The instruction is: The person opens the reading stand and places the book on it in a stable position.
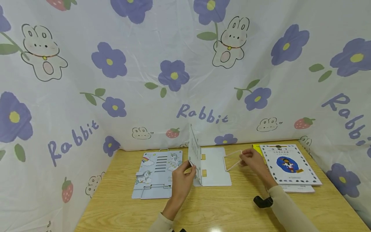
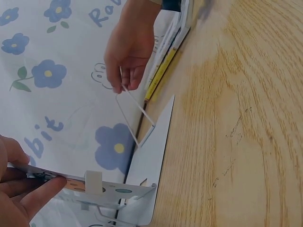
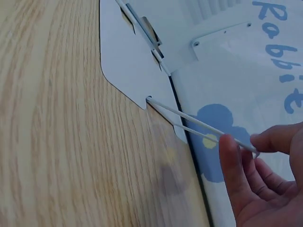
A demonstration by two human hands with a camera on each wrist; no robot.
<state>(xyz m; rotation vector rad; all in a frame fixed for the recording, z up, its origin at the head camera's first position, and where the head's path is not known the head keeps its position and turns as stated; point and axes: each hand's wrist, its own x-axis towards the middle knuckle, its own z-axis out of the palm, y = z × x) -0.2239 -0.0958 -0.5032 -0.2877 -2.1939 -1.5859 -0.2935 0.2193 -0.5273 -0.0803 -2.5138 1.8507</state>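
A white metal book stand stands unfolded on the table, its flat base plate [image 1: 215,166] lying down and its slotted panel [image 1: 194,148] upright. My left hand [image 1: 182,180] pinches the near edge of that panel; in the left wrist view the fingers [image 2: 40,196] lie on both sides of it. With thumb and fingers, my right hand [image 1: 253,161] pinches the end of a white wire bracket [image 3: 189,119]. The bracket is hinged at the base plate's right edge and slants up from it. Left of my left hand lies a second, folded book stand [image 1: 156,174] with unicorn pictures.
On the right of the wooden table [image 1: 217,209] lies a stack of books, with a white picture book [image 1: 290,175] on top and a yellow one [image 1: 256,148] partly covered. A patterned cloth [image 1: 145,106] hangs along the table's back edge and sides.
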